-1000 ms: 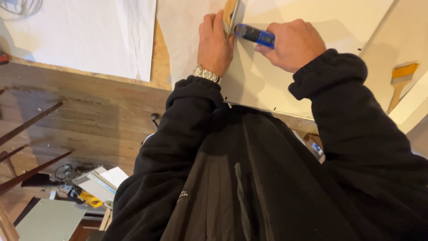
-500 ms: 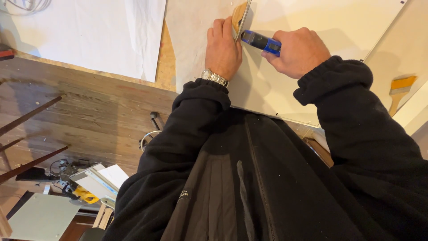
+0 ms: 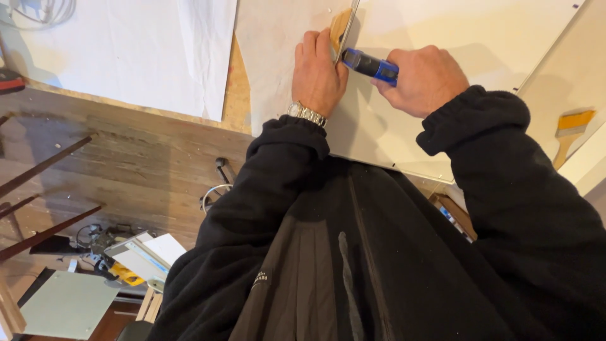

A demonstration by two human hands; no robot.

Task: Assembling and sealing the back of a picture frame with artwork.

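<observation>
Floor: worn wooden planks (image 3: 113, 170), grey-brown, dusty, crossed by dark slanted shadows at the left.
Work surface: chipboard edge (image 3: 235, 95) showing between white paper sheets (image 3: 126, 50).
Lower left corner: pale green panel (image 3: 63, 306) beside a heap of tools (image 3: 120, 252).
Light: soft, even.

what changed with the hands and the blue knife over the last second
Little changed. The right hand and its blue utility knife sit a bit lower along the edge of the white panel, though the camera shifted too. The left hand stays pressed on the wooden block at that edge. Nothing was picked up or let go; the paintbrush lies where it was.
</observation>
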